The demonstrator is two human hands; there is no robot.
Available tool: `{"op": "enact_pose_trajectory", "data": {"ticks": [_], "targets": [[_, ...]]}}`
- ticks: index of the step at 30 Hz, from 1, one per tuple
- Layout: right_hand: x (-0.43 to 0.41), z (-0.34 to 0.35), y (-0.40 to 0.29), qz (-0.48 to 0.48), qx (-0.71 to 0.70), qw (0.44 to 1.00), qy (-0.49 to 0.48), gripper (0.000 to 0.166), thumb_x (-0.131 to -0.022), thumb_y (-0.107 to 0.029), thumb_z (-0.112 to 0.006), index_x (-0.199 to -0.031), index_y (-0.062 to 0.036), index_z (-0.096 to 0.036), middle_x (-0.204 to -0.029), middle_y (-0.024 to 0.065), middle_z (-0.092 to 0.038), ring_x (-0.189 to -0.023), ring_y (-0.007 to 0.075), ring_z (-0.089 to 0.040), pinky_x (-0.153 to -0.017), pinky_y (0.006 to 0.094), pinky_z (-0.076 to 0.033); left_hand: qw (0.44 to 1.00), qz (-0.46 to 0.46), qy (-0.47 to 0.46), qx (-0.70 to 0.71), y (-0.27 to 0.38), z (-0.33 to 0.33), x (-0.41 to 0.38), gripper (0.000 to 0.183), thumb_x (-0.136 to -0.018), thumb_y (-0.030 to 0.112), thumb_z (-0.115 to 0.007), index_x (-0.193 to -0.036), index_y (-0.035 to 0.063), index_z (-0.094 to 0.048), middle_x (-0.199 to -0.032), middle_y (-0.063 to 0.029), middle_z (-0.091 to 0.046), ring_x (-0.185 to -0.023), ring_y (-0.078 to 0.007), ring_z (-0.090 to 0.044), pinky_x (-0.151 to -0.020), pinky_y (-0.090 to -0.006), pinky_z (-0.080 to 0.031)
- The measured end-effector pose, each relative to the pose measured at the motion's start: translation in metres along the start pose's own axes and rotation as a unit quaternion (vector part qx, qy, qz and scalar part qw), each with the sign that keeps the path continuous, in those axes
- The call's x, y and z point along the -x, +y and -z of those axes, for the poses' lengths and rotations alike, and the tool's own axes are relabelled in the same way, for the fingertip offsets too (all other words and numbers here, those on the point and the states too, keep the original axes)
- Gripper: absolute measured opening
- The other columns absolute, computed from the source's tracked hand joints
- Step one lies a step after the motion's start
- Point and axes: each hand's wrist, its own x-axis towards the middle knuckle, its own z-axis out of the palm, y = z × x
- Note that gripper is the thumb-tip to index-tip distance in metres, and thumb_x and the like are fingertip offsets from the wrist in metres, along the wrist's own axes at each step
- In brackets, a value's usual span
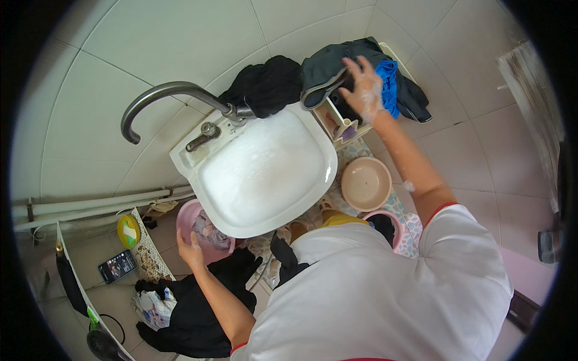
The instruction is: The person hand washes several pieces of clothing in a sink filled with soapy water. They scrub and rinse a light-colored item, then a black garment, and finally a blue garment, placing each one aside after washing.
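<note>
Suds cling to my right hand [365,92], which hovers with spread fingers over or against a dark grey garment [332,63]; contact is hard to tell. That garment and a blue cloth [388,85] drape over a cream plastic rack [334,113]. Empty, my left hand [190,250] is held above the rim of a pink basin [198,246] with greyish cloth [211,230] in it. Between my hands stands a white washbasin [330,173], filled with thick white foam [266,167]. A black garment [266,83] is bunched behind the tap [180,85].
Below the rack sits a beige basin [365,184], and a pink tub [397,230] holds dark cloth. Left of me, black clothing [203,311] lies beside a phone [117,266] and a yellow soap dish [128,231]. White pipes [99,203] run along the tiled wall.
</note>
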Motion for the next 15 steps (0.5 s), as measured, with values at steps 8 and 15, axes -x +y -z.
{"op": "enact_pose_trajectory", "data": {"ticks": [8,15], "targets": [[-0.006,-0.025,0.091,-0.19,0.079,0.961,-0.186,0.092,-0.065,-0.024,-0.073,-0.139,-0.0256,-0.017,-0.12,0.0212,-0.048,-0.107,0.0349,-0.05,-0.089,0.0382,-0.042,0.999,0.004,-0.023,0.032,0.035,0.005,0.041,0.033,-0.079,0.01,-0.061,-0.109,-0.0012,-0.055,-0.091,-0.014,-0.063,-0.077,-0.0191,-0.061,-0.071,-0.0285,-0.048],[-0.042,-0.007,0.127,-0.172,-0.052,0.982,-0.064,0.048,-0.067,-0.024,-0.068,-0.113,-0.0183,-0.056,-0.101,0.0157,-0.061,-0.098,0.0314,-0.057,-0.086,0.0349,-0.044,0.997,0.024,-0.032,0.062,0.037,0.008,0.058,0.026,-0.081,0.009,-0.06,-0.104,-0.0028,-0.057,-0.088,-0.0117,-0.063,-0.078,-0.0174,-0.06,-0.072,-0.0283,-0.047]]}}
